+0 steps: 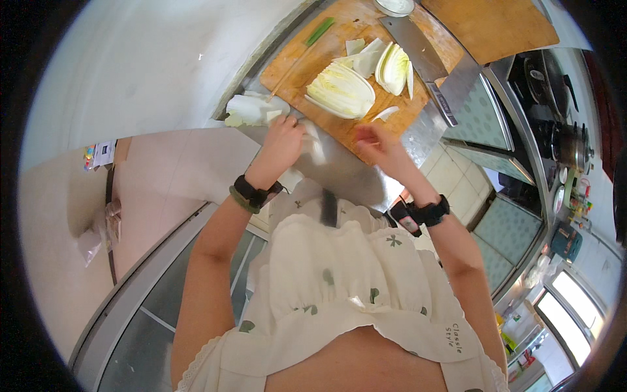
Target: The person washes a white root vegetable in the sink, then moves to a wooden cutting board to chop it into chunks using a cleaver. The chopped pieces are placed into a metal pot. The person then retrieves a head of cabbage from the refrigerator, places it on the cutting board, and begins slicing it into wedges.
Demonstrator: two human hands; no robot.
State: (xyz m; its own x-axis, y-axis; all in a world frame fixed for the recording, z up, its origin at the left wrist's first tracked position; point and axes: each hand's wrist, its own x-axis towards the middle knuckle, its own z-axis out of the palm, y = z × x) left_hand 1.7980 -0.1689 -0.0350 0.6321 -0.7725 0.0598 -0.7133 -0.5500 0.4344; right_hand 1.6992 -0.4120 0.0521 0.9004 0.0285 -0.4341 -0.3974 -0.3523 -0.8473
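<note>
Cut napa cabbage lies on a wooden cutting board (287, 65): a large half (341, 90) with its pale yellow leaves showing, and a smaller wedge (393, 69) to its right. Loose white leaf pieces (369, 57) sit behind them. My left hand (283, 142) is at the board's near left edge, fingers bent together beside pale cabbage leaves (251, 108) on the counter; whatever it pinches is hidden. Over the board's near right edge hovers my right hand (380, 149), its fingers curled and smeared by motion. A small white sliver (386, 114) lies just beyond it.
A cleaver (418, 55) lies across the board's right side, its handle (443, 104) pointing toward me. A green stalk (320, 31) and a white bowl (395, 6) are at the back. Another wooden board (493, 26) stands far right, near a stove with pots (571, 145).
</note>
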